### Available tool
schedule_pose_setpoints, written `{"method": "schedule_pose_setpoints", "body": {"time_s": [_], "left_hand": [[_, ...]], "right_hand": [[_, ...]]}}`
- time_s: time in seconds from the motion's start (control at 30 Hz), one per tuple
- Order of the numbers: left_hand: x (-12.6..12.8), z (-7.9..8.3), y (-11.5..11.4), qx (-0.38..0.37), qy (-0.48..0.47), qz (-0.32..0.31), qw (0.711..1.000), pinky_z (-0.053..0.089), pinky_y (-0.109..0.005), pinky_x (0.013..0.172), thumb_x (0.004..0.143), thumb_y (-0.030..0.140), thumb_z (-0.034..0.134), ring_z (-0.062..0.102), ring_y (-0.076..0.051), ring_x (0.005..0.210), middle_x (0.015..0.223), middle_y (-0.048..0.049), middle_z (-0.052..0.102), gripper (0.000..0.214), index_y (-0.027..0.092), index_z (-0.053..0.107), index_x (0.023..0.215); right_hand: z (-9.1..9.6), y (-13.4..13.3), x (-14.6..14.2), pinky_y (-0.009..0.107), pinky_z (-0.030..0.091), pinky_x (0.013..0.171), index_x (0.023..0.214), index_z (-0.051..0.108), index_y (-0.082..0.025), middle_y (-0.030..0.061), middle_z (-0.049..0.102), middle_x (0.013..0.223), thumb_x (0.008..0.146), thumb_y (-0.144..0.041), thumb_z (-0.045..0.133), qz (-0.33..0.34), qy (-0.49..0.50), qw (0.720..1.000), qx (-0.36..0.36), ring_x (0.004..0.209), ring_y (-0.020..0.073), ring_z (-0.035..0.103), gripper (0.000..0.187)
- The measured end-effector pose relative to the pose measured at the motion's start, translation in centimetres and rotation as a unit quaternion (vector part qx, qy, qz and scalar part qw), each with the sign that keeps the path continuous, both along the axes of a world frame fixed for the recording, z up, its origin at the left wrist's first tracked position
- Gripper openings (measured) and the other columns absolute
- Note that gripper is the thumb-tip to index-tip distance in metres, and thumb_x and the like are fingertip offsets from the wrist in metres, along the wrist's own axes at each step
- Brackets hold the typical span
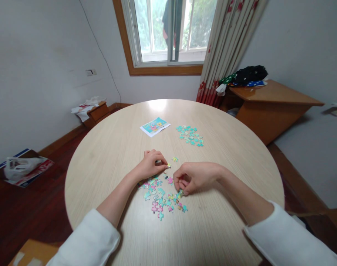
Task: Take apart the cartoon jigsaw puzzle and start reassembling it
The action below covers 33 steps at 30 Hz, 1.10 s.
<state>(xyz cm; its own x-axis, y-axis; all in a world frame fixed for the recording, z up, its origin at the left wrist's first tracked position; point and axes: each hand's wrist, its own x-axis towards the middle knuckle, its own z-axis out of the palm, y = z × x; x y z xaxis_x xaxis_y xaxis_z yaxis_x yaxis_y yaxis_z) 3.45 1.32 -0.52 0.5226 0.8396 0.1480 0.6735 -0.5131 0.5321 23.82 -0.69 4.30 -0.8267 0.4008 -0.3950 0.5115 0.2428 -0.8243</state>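
Observation:
My left hand (153, 163) rests on the table with thumb and fingertips closed on a small yellow puzzle piece (169, 166). Just beyond it lies another yellow piece (175, 159), apart from the hand. My right hand (194, 177) bends down at the right edge of a loose heap of puzzle pieces (161, 192) in teal, pink and yellow. Its fingers are curled together over a yellow-green piece (181, 193). A pink piece (170, 180) lies between the two hands. The left wrist covers part of the heap.
A round pale wooden table (101, 155) carries everything. Toward its far side lie a printed picture card (155, 126) and a second group of mostly teal pieces (189, 135). A wooden desk (279, 96) with cloth on it stands at the right, near the curtain (226, 40).

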Motion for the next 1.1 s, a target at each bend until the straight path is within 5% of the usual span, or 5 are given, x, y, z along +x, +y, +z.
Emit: {"method": "schedule_pose_setpoints", "body": {"time_s": [0.27, 0.5, 0.63, 1.1], "left_hand": [[0.1, 0.2, -0.1, -0.003, 0.013, -0.012, 1.000, 0.028, -0.040, 0.088, 0.078, 0.027, 0.065, 0.055, -0.020, 0.091, 0.083, -0.0007, 0.066, 0.009, 0.020, 0.067, 0.073], [0.2, 0.1, -0.1, 0.052, -0.065, 0.029, 0.996, 0.031, -0.040, 0.088, 0.076, 0.026, 0.069, 0.057, -0.019, 0.089, 0.086, -0.0007, 0.067, 0.013, 0.022, 0.066, 0.088], [0.3, 0.3, -0.3, 0.097, -0.097, 0.047, 0.989, 0.032, -0.039, 0.089, 0.076, 0.025, 0.069, 0.057, -0.019, 0.091, 0.092, -0.0014, 0.067, 0.030, 0.024, 0.063, 0.105], [0.6, 0.0, -0.6, 0.139, -0.087, 0.046, 0.985, 0.034, -0.039, 0.086, 0.076, 0.029, 0.070, 0.057, -0.020, 0.094, 0.097, -0.0032, 0.068, 0.020, 0.023, 0.067, 0.095]], "right_hand": [[-2.3, 1.6, 0.2, 0.021, 0.030, 0.049, 0.072, 0.061, -0.015, -0.0053, 0.048, 0.055, 0.069, -0.019, 0.065, -0.171, 0.092, 0.981, 0.014, 0.052, 0.0064, 0.040, 0.006], [-4.1, 2.9, -0.6, 0.024, 0.031, 0.053, 0.068, 0.062, -0.014, 0.0007, 0.055, 0.062, 0.072, -0.022, 0.062, -0.356, 0.154, 0.916, 0.104, 0.056, 0.0088, 0.043, 0.008], [-4.2, 2.8, -0.9, 0.025, 0.029, 0.052, 0.066, 0.062, -0.014, 0.0015, 0.056, 0.060, 0.073, -0.026, 0.061, -0.370, 0.156, 0.910, 0.107, 0.055, 0.0089, 0.041, 0.015], [-4.6, 2.7, -1.4, 0.026, 0.024, 0.053, 0.058, 0.056, -0.015, -0.0020, 0.044, 0.056, 0.079, -0.034, 0.050, -0.343, 0.160, 0.914, 0.143, 0.053, 0.0082, 0.032, 0.028]]}}
